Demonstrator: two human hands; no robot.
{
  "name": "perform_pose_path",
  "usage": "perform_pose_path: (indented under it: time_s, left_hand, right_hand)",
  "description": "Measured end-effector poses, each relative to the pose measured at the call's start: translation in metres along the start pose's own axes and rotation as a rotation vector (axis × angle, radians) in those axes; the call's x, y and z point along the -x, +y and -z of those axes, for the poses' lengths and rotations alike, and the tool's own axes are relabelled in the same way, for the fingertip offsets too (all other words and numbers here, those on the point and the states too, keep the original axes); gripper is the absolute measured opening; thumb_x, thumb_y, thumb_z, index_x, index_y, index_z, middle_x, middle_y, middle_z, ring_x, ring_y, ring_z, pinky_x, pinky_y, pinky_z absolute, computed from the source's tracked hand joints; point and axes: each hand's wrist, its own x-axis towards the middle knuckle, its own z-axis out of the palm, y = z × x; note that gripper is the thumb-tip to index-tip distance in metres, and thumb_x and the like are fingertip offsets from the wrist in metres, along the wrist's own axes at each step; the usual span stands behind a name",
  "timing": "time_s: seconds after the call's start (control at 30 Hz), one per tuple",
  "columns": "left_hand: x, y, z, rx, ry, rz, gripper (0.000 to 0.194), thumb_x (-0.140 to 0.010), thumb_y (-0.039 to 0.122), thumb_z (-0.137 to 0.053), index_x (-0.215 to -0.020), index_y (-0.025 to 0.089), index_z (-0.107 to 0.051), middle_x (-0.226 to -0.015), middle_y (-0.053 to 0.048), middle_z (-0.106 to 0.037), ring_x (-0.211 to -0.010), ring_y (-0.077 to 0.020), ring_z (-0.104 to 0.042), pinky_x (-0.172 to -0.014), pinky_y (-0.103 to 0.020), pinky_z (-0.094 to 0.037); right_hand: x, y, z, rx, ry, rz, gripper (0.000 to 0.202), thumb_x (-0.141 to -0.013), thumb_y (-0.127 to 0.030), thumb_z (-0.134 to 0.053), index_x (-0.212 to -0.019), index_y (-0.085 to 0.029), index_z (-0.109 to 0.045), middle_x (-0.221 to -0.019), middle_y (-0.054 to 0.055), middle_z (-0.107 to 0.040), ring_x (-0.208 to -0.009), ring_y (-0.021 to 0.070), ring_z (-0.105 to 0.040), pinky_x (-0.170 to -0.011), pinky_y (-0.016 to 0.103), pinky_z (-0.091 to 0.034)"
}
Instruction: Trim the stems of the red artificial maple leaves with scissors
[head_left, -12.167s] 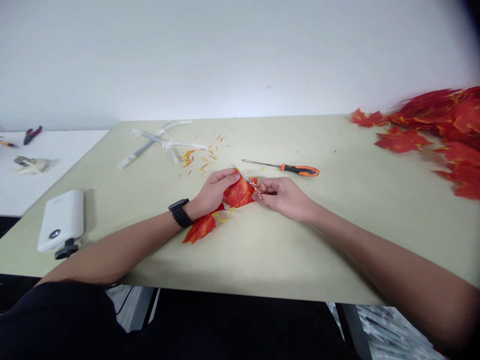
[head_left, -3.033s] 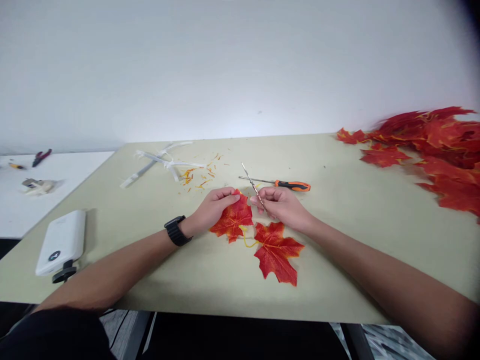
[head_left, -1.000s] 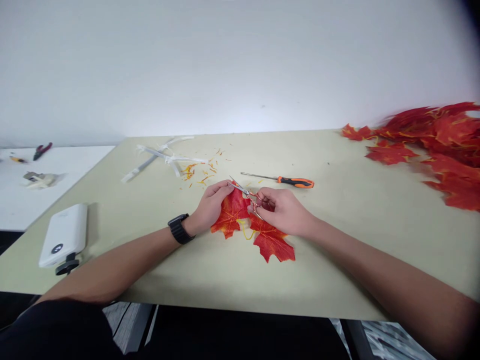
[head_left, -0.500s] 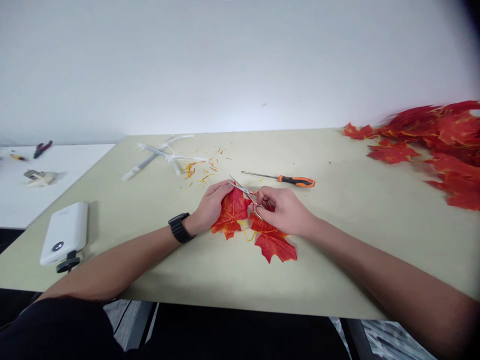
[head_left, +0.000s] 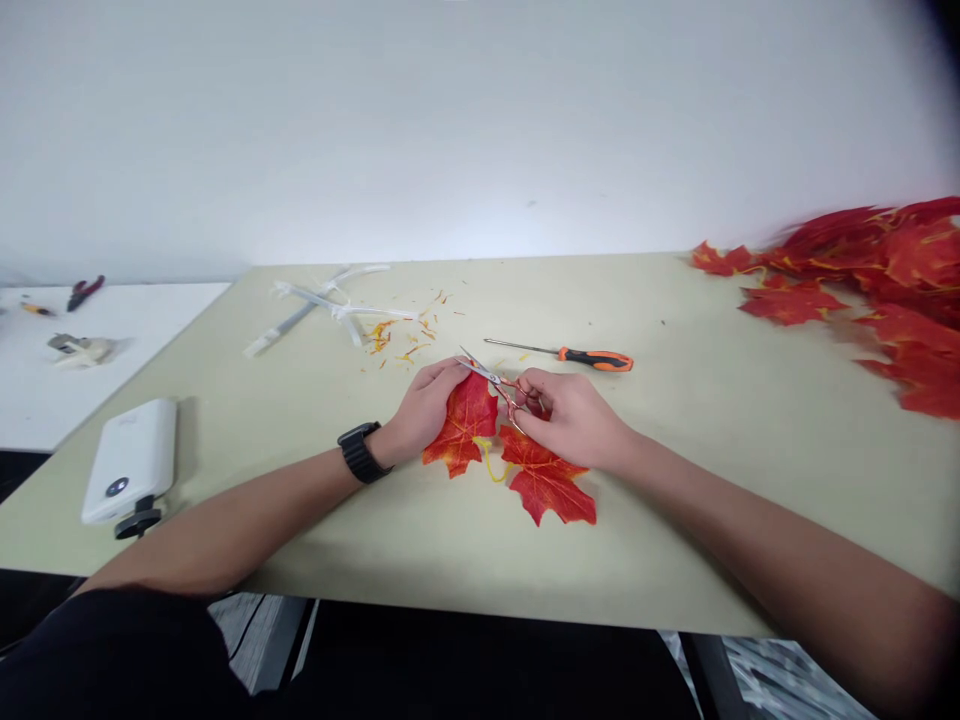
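Note:
My left hand [head_left: 427,408], a black watch [head_left: 363,453] on its wrist, is closed on the edge of a red artificial maple leaf [head_left: 466,420]. In my right hand [head_left: 566,415] are small scissors [head_left: 495,378] with copper-coloured handles, my fingers in the loops. Their blades lie at the leaf's upper edge, close to my left fingertips, and stand slightly apart. A second red maple leaf [head_left: 547,480] rests on the table below my right hand, joined to the first by a thin yellow stem [head_left: 491,463].
Behind my hands lie an orange-and-black screwdriver [head_left: 596,359], orange and yellow snippets [head_left: 381,335] and clear plastic strips [head_left: 322,303]. A white power bank [head_left: 131,460] is at left. Red leaves [head_left: 885,270] are heaped at right. Pliers [head_left: 85,292] lie on the white table.
The scissor blades look slightly less far apart than before. Both hands keep nearly the same place, and the view has shifted a little.

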Motion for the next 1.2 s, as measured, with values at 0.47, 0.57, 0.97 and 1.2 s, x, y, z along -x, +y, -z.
perform_pose_path:
  time_s: [0.47,0.57,0.97,1.2]
  left_hand:
    - [0.0006,-0.0035,0.0007,-0.172,0.040,-0.047,0.031,-0.091,0.048,-0.064,-0.085,0.019,-0.068,-0.080,-0.001,-0.068,-0.072,-0.0142,-0.061,-0.069,-0.025,-0.050]
    - [0.0013,-0.0049,0.0008,-0.191,0.039,-0.056,0.029,-0.093,0.046,-0.061,-0.087,0.018,-0.069,-0.082,-0.001,-0.069,-0.073,-0.0144,-0.061,-0.070,-0.025,-0.050]
    - [0.0016,-0.0023,-0.0006,-0.219,0.021,-0.102,0.027,-0.095,0.043,-0.059,-0.086,0.019,-0.068,-0.084,-0.001,-0.070,-0.076,-0.0149,-0.061,-0.074,-0.025,-0.050]
    - [0.0035,0.0033,-0.0056,-0.218,0.027,-0.108,0.026,-0.093,0.041,-0.061,-0.081,0.019,-0.067,-0.078,0.000,-0.067,-0.073,-0.0145,-0.059,-0.073,-0.025,-0.049]
  right_hand:
    - [-0.0002,-0.0019,0.0011,-0.007,-0.007,-0.005,0.016,-0.084,-0.030,-0.060,-0.077,-0.020,-0.050,-0.065,-0.002,-0.059,-0.054,0.0106,-0.046,-0.054,0.027,-0.030]
    - [0.0003,-0.0031,0.0022,0.013,-0.004,-0.001,0.016,-0.083,-0.030,-0.060,-0.076,-0.020,-0.049,-0.064,-0.003,-0.057,-0.053,0.0104,-0.045,-0.054,0.027,-0.030]
    - [-0.0005,-0.0041,0.0027,0.017,-0.009,-0.005,0.016,-0.082,-0.030,-0.059,-0.075,-0.020,-0.049,-0.061,-0.004,-0.055,-0.053,0.0107,-0.043,-0.054,0.027,-0.029]
    - [0.0002,-0.0031,0.0015,0.004,0.007,0.013,0.015,-0.082,-0.029,-0.059,-0.074,-0.020,-0.050,-0.062,-0.003,-0.056,-0.052,0.0106,-0.042,-0.055,0.027,-0.029]
